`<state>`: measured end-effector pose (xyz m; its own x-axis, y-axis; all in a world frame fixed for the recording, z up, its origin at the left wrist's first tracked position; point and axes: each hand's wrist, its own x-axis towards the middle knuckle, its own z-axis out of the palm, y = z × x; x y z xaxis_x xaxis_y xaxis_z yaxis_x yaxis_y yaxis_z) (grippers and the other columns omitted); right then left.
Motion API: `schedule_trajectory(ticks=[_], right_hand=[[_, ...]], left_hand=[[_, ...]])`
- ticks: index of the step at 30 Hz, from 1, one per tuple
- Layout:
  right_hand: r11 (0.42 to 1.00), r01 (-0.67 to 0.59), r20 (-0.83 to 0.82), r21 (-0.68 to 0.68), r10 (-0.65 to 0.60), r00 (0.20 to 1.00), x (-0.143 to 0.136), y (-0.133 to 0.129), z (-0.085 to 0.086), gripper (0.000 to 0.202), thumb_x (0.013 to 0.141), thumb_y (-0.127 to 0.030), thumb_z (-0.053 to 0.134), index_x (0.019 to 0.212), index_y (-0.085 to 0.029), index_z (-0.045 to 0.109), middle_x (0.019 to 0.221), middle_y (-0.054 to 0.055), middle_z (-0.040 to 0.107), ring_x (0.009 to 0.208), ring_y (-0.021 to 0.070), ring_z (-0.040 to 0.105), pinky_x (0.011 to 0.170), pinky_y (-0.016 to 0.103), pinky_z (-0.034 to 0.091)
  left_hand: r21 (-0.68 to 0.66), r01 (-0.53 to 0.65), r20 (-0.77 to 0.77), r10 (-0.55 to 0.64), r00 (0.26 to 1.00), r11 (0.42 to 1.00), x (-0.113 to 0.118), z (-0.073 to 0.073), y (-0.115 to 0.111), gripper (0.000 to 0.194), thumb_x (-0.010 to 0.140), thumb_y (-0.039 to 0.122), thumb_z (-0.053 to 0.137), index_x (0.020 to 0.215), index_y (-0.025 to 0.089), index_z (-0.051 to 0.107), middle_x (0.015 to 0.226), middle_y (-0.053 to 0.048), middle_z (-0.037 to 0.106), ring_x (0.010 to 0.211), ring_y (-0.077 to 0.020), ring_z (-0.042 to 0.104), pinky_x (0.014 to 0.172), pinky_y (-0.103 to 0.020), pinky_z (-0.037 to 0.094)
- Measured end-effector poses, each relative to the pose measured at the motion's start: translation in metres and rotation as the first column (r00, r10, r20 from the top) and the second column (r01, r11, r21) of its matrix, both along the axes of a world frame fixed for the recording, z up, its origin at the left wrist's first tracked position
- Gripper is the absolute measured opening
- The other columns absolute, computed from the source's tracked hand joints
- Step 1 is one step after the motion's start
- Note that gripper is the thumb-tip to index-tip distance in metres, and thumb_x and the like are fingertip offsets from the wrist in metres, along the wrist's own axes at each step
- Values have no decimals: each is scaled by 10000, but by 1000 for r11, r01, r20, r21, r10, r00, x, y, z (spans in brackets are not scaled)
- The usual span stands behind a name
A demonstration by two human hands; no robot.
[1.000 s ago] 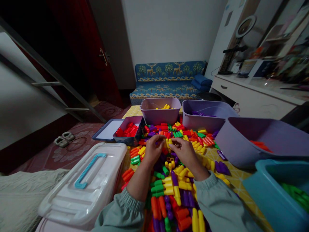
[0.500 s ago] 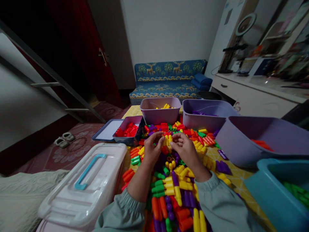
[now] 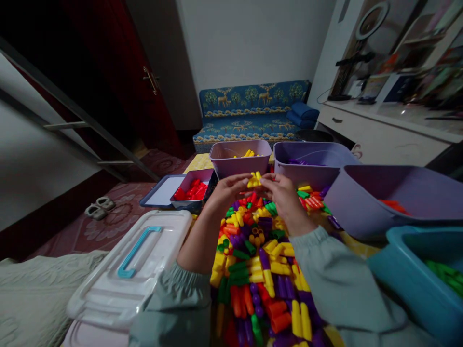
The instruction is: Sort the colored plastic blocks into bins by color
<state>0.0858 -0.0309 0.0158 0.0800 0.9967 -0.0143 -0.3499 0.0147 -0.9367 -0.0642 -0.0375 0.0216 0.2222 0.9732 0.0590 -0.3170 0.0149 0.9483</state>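
Note:
Between my fingertips is a small yellow plastic building piece (image 3: 254, 180), raised over the far part of the pile. My left hand (image 3: 231, 188) pinches its left side, and my right hand (image 3: 277, 189) grips its right side. Below both hands spreads a pile of plastic building pieces (image 3: 249, 260) in yellow, red, orange, green and purple, some joined in pairs or rows. Just beyond the hands stands a pale purple bin (image 3: 238, 166) with yellow pieces inside. To the left of my left hand, an open box (image 3: 174, 199) holds red pieces.
A purple bin (image 3: 307, 174) with purple pieces stands behind right. Nearer, another purple bin (image 3: 356, 207) holds orange-red pieces, and a teal bin (image 3: 401, 274) holds green ones. At left lies a clear lidded box (image 3: 108, 284) with a blue handle. A patterned sofa (image 3: 249, 115) is beyond.
Both hands have moved away from me and up, carrying the yellow piece from over the pile to in front of the far pale purple bin. The view has tilted slightly.

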Motion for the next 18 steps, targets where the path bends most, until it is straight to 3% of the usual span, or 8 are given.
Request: schedule_trajectory(ticks=[3, 6, 9, 12, 15, 18], right_hand=[[996, -4, -161, 92, 19, 987, -8, 41, 37, 135, 752, -74, 597, 771, -179, 514, 682, -26, 655, 651, 97, 670, 673, 223, 567], [988, -27, -177, 152, 55, 983, -10, 62, 56, 174, 757, -54, 595, 800, -191, 496, 768, -26, 673, 776, 93, 685, 732, 225, 558], [987, -38, -40, 158, 45, 998, -3, 52, 40, 164, 738, -134, 653, 850, -190, 547, 841, -1, 680, 810, 114, 680, 694, 229, 549], [992, -21, 194, 127, -5, 981, 14, 28, -2, 208, 682, -246, 692, 868, -179, 626, 869, 38, 685, 794, 162, 673, 587, 229, 518], [988, 48, 409, 145, -104, 906, 36, 10, -45, 239, 661, -316, 670, 848, -167, 666, 840, 67, 695, 751, 198, 658, 590, 284, 514], [964, 100, 557, 247, -226, 799, 55, 3, -73, 235, 692, -326, 623, 849, -160, 677, 868, 91, 712, 807, 225, 660, 752, 373, 529]], left_hand=[[94, -73, 107, 63, 992, 993, 2, 37, 32, 382, 796, 269, 704, 1148, 136, 637, 1054, -92, 700, 945, -164, 682, 915, -317, 516], [153, -248, 71, 240, 968, 957, 2, 49, 55, 439, 831, 290, 660, 1245, 166, 586, 1067, -82, 693, 1012, -176, 667, 932, -329, 503], [225, -310, -146, 347, 926, 924, -2, 25, 51, 415, 786, 291, 688, 1167, 134, 643, 1048, -95, 710, 977, -199, 671, 887, -325, 519], [353, -244, -423, 387, 819, 903, -7, -18, 24, 286, 799, 223, 638, 1054, 109, 698, 1034, -121, 726, 963, -219, 670, 883, -342, 519], [467, -156, -693, 470, 547, 871, -10, -53, -7, 302, 799, 194, 625, 1087, 142, 702, 1084, -126, 712, 1006, -241, 653, 920, -374, 499], [509, -71, -820, 509, 263, 858, -6, -67, -25, 356, 820, 287, 631, 1147, 156, 685, 1141, -140, 684, 1076, -275, 615, 960, -410, 469]])
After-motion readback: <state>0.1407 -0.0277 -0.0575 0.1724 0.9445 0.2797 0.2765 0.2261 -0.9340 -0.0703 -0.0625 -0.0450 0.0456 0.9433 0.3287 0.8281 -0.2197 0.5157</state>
